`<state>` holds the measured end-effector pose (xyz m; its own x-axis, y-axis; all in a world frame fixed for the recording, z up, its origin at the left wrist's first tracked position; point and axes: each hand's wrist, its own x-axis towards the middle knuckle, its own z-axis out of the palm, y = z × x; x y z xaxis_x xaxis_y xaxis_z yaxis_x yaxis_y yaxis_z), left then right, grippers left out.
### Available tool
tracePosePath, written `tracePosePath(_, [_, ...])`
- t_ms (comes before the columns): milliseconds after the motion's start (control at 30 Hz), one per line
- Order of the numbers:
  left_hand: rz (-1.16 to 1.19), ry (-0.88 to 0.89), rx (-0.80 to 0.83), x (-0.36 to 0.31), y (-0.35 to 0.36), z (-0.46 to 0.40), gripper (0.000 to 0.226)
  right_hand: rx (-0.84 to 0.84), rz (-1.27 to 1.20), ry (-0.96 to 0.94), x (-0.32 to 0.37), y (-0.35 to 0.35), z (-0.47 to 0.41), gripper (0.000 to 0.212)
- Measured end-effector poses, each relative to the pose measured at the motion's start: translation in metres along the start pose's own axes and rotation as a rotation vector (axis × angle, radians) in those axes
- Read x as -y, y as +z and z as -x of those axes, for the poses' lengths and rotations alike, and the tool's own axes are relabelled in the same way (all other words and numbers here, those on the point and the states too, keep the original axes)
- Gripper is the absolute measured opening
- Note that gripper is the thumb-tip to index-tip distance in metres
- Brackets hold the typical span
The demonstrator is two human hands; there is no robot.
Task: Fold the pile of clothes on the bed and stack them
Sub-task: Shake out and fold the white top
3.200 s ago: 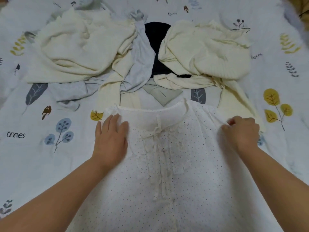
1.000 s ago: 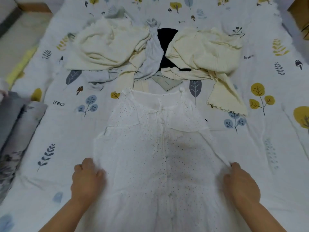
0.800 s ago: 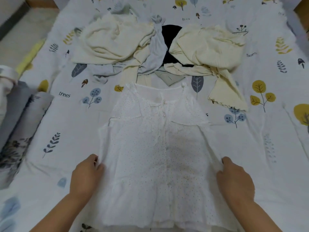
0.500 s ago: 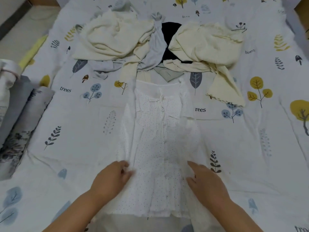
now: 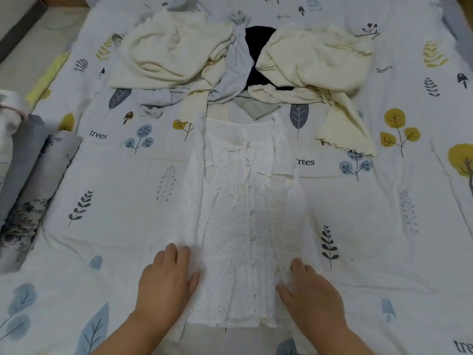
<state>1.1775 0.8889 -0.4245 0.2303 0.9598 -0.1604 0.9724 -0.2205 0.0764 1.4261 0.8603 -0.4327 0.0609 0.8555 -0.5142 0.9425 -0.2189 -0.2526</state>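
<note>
Neither grip holds anything: the left hand [image 5: 166,280] and the right hand [image 5: 313,290] lie flat and spread, palms down, on the lower part of the white dotted blouse [image 5: 245,213]. That blouse lies lengthwise in the middle of the bed [image 5: 115,175], both long sides turned in over the front, neckline away from the person. Just beyond the neckline sits the unfolded pile [image 5: 240,60]: two cream garments, a pale grey piece between them and something dark underneath. At the bed's left edge lies rolled grey patterned bedding [image 5: 28,180].
</note>
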Motion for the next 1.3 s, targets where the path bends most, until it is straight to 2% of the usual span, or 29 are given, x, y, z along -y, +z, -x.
tracePosePath(67, [-0.038,0.061,0.011,-0.003,0.004,-0.004,0.037,0.027,0.052,-0.006,0.003,0.003,-0.002,0.031])
tracePosePath(167, [0.026,-0.084,0.094,-0.007,0.007,-0.014,0.03,0.022,0.037,-0.01,0.007,0.003,-0.005,0.015])
tracePosePath(233, [0.173,-0.223,0.089,-0.01,0.007,-0.02,0.018,-0.052,-0.075,-0.051,0.012,0.0,-0.005,0.012])
tracePosePath(333, [0.559,-0.281,0.12,-0.017,0.007,-0.022,0.032,-0.033,-0.254,-0.16,0.014,0.0,-0.001,0.017])
tracePosePath(367, [0.616,-0.317,0.129,-0.017,0.006,-0.019,0.033,-0.018,-0.255,-0.173,0.013,0.0,0.0,0.018])
tracePosePath(467, [0.464,-0.39,-0.028,-0.003,0.008,-0.008,0.012,-0.181,-0.195,-0.077,0.002,0.0,-0.001,0.024])
tracePosePath(500, [0.419,-0.464,-0.04,0.003,0.011,-0.005,0.027,-0.239,-0.195,0.009,-0.001,-0.002,-0.002,0.03])
tracePosePath(567, [0.452,-0.599,0.079,0.013,0.016,-0.001,0.057,-0.266,-0.228,0.189,-0.01,-0.004,-0.004,0.043])
tracePosePath(633, [0.541,-0.643,0.241,0.017,0.02,0.004,0.065,-0.172,-0.251,0.288,-0.015,-0.004,-0.007,0.049])
tracePosePath(733, [0.609,-0.596,0.287,0.019,0.024,0.014,0.055,-0.013,-0.28,0.264,-0.016,0.0,-0.006,0.041])
tracePosePath(833, [0.662,-0.608,0.346,0.017,0.022,0.02,0.048,0.048,-0.31,0.234,-0.02,0.003,-0.002,0.038])
tracePosePath(933, [0.893,-0.648,0.575,0.019,0.005,0.026,0.026,0.128,-0.373,0.229,-0.025,-0.002,0.002,0.04])
tracePosePath(1000, [0.934,-0.532,0.782,0.03,-0.01,0.031,0.015,0.181,-0.412,0.218,-0.031,-0.009,0.005,0.042])
tracePosePath(1067, [0.857,-0.47,0.993,0.045,-0.022,0.034,0.023,0.201,-0.406,0.188,-0.035,-0.015,0.008,0.037])
tracePosePath(1100, [0.823,-0.484,1.007,0.052,-0.023,0.035,0.032,0.17,-0.362,0.171,-0.037,-0.019,0.009,0.032])
tracePosePath(1133, [0.758,-0.49,0.943,0.059,-0.02,0.035,0.036,0.108,-0.29,0.149,-0.039,-0.02,0.01,0.028])
tracePosePath(1167, [0.632,-0.433,0.805,0.067,-0.017,0.034,0.031,0.029,-0.197,0.126,-0.042,-0.022,0.011,0.028])
tracePosePath(1233, [0.228,-0.125,0.438,0.078,-0.01,0.031,0.009,-0.07,-0.035,0.065,-0.049,-0.023,0.011,0.036])
tracePosePath(1300, [0.116,0.062,0.218,0.082,0.0,0.029,0.064,-0.062,0.065,-0.06,-0.057,-0.022,0.009,0.049])
